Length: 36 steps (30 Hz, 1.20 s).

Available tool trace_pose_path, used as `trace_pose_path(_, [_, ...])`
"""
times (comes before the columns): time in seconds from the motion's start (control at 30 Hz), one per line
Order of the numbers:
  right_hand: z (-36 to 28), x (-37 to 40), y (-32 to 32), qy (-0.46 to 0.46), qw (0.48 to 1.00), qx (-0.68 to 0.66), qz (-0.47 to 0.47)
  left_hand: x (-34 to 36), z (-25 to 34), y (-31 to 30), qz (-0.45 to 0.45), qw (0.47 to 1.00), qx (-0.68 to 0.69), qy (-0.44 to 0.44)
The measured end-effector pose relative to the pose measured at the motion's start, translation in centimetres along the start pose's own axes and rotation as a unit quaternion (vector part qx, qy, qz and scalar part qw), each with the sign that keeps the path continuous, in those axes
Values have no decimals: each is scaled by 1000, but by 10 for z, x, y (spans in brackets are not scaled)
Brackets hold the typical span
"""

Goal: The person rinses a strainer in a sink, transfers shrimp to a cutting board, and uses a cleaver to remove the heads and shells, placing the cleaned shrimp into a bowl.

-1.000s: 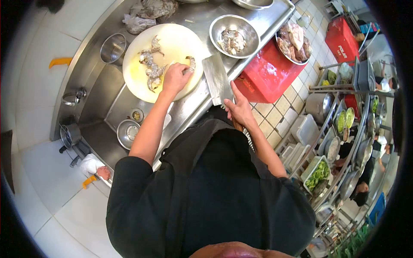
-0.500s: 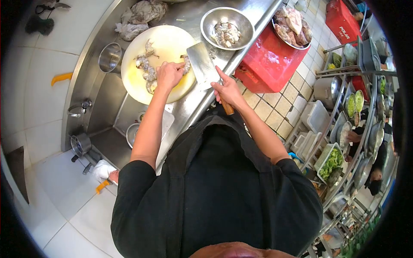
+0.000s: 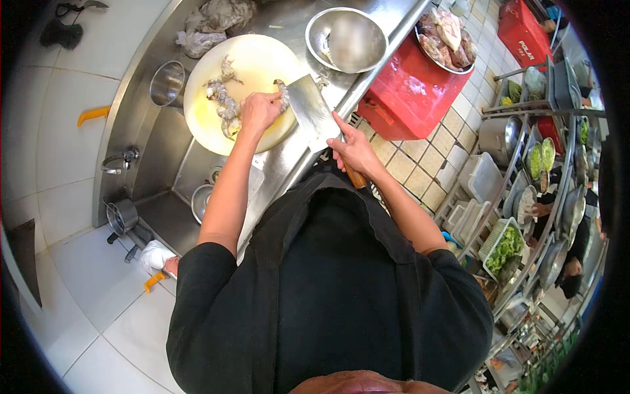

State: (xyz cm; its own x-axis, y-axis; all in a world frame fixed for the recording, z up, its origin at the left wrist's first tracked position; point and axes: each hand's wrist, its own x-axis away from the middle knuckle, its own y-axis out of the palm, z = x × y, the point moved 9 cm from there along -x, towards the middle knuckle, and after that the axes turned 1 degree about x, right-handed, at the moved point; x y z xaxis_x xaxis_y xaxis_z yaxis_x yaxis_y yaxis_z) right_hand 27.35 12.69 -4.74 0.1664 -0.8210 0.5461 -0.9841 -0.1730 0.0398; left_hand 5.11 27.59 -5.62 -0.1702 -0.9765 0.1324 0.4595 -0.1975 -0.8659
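My left hand point(image 3: 260, 111) is closed, its fingertips pinching a grey raw shrimp point(image 3: 283, 96) near the right edge of the round white cutting board point(image 3: 252, 56). Several more shrimp point(image 3: 226, 105) lie on the board's left half, beside that hand. A cleaver with a wide metal blade point(image 3: 311, 109) and brown wooden handle point(image 3: 356, 177) is in my right hand point(image 3: 356, 151), which grips it around the handle's upper end. The blade lies at the board's right edge, just right of the pinched shrimp.
A metal colander point(image 3: 319, 27) with blurred contents stands on the steel counter's far right. A small metal cup point(image 3: 168, 82) sits left of the board, near the sink's faucet point(image 3: 118, 161). A bowl of meat point(image 3: 446, 39) rests on a red cooler point(image 3: 413, 92). Shelves with pans stand at right.
The cleaver and my right hand have shifted slightly down and to the right. My left hand stays almost in place on the shrimp.
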Motion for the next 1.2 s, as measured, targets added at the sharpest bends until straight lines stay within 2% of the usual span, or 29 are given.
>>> trace_pose_path(0.17, [2, 0, 2, 10, 1000, -6, -5, 0, -10, 10, -4, 998, 40, -39])
trace_pose_path(0.37, [12, 15, 1, 8, 1000, 7, -26, 0, -14, 13, 28, 998, 60, -16])
trace_pose_path(0.47, [7, 15, 0, 15, 1000, 2, -21, 0, -18, 10, -20, 994, 102, -42])
trace_pose_path(0.57, [11, 10, 1, 6, 1000, -10, -28, 7, -21, 9, -29, 989, 128, -61])
trace_pose_path(0.77, [5, 0, 6, 10, 1000, -5, -11, 9, -15, 9, -9, 991, 120, -58])
trace_pose_path(0.87, [5, -1, 10, 9, 1000, -3, -15, 15, -14, 6, 31, 992, 117, -41])
trace_pose_path(1.03, [16, 17, 2, 7, 999, -1, -45, 22, -17, 10, 49, 982, 166, -73])
trace_pose_path(1.2, [7, 14, 4, 28, 999, 20, -27, 25, -25, 17, 58, 974, 200, -84])
